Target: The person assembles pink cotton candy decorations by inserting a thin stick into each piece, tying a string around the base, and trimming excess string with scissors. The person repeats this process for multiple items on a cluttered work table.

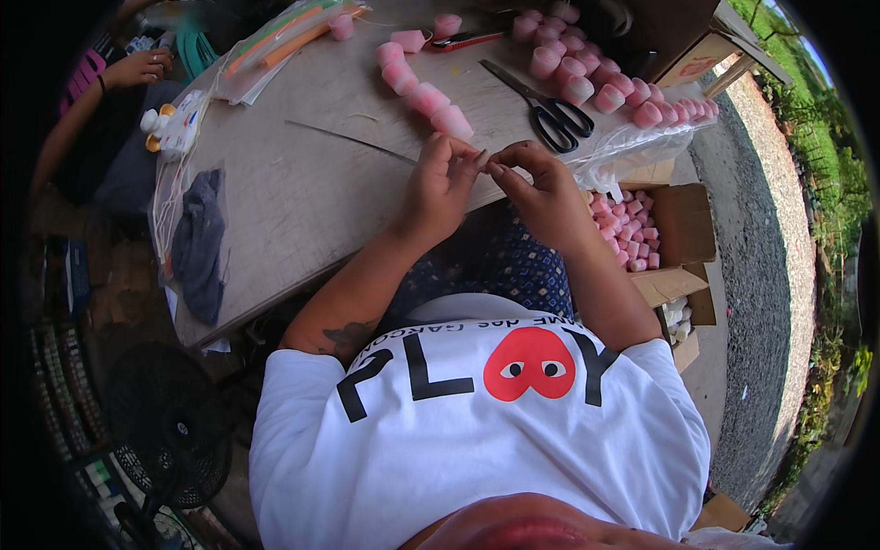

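My left hand [444, 179] and my right hand [543, 186] meet over the table's near edge, fingertips pinched together. What lies between them is too small to make out. A long thin metal rod [348, 138] slants across the table, and its near end disappears at my left hand; whether I grip it cannot be seen. Just beyond my left fingers, a row of pink cup-shaped pieces [425, 98] stretches away end to end. Black-handled scissors [548, 112] lie beyond my right hand, blades pointing away to the left.
More pink pieces [577, 89] crowd the table's far right, near a red-and-black cutter [467, 40]. Below the right edge, a cardboard box [686, 225] holds many more. A dark cloth [198, 247] lies at the left edge. Another person's hand [139, 69] is at far left, a black fan [170, 426] below.
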`<act>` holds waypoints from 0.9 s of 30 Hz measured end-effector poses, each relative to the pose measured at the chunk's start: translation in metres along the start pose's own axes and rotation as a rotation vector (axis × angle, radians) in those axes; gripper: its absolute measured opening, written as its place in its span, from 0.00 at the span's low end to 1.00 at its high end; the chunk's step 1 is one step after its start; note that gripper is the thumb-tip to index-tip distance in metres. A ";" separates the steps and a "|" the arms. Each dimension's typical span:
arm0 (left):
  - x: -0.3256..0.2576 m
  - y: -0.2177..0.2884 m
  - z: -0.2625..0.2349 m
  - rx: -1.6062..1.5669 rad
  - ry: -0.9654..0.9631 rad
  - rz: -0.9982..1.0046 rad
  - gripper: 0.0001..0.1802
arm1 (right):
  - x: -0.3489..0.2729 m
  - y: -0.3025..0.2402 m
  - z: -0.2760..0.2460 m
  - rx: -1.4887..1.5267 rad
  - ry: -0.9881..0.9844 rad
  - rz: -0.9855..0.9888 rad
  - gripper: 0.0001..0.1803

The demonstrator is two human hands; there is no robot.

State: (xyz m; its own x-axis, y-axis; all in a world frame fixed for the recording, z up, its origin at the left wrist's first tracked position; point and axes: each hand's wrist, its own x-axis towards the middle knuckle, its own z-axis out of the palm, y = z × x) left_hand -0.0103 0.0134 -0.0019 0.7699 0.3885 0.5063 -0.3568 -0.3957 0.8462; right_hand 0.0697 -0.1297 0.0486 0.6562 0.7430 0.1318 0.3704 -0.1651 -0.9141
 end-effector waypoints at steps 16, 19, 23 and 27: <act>-0.001 -0.003 -0.002 0.146 0.043 0.213 0.05 | 0.008 0.022 -0.003 0.173 -0.112 -0.097 0.08; 0.001 -0.003 -0.004 0.174 0.041 0.259 0.05 | 0.010 0.024 0.000 0.138 -0.079 -0.099 0.08; -0.001 -0.008 -0.003 0.093 0.059 0.166 0.06 | 0.012 0.019 0.002 0.027 0.015 -0.178 0.07; -0.002 -0.009 -0.005 0.065 0.077 0.066 0.08 | 0.009 0.018 0.007 -0.202 0.148 -0.345 0.08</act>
State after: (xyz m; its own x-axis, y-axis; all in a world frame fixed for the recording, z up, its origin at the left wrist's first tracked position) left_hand -0.0113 0.0199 -0.0094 0.7019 0.4217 0.5740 -0.3682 -0.4751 0.7992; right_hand 0.0776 -0.1211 0.0305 0.5533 0.6779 0.4841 0.6967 -0.0581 -0.7150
